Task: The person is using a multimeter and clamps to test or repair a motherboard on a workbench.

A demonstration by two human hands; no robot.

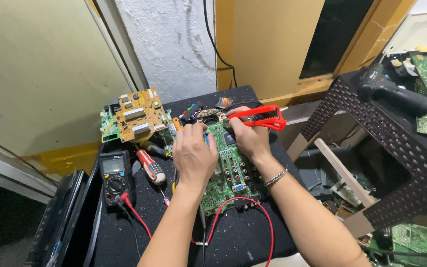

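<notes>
Head view: we see the green circuit board [231, 170] lying flat at the centre of the black table [243, 242]. Our right hand [250, 138] is clenched around red-handled pliers [260, 117] at the board's far edge; our left hand [193, 153] presses on the board, whether it grips anything we cannot tell. A multimeter [114, 175] sits left, its red lead [243, 207] trailing near. The board looks mid-repair, work unfinished.

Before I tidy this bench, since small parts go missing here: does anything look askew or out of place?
Yes. The tan circuit board lies tilted on another board, overhanging the black mat's far left edge. Pale crumbs speckle the mat. The green circuit board under both hands lies flat.
</notes>
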